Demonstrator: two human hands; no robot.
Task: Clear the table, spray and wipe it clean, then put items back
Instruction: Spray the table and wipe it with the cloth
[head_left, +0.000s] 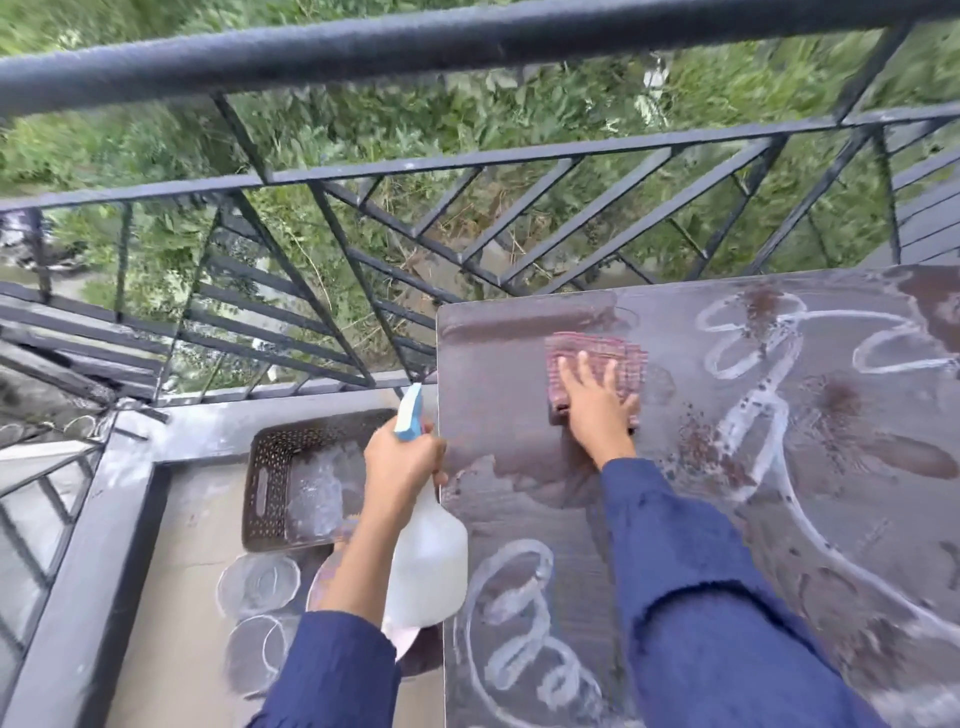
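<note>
The right hand (597, 400) lies flat on a pink cloth (597, 364), fingers (584, 366) spread wide and pressing down rather than gripping; the cloth is pinned against the table (597, 519) near its far left corner. The left hand (402, 460) is wrapped tightly around the neck of a white spray bottle (426, 561) with a blue nozzle (409, 415), holding it upright just off the table's left edge, over the balcony floor.

Step in hand — wiping. The tabletop carries no items, and a dark, smeared band around the cloth reads as wet, freshly wiped surface. Pale looping marks (753, 364) and speckled spray patches cover the right and near portions, so the wipe appears to be at an early stage.

The next move calls for drawing the cloth across the remaining marks under even palm pressure, working outward from the corner toward the right and near edges. The bottle may need setting down, or further spraying where the surface looks dry.

Items for the final step rest on the floor to the left: a brown perforated basket (291, 478) beside the railing (467, 161), with clear glass dishes (260, 582) just in front of it.
</note>
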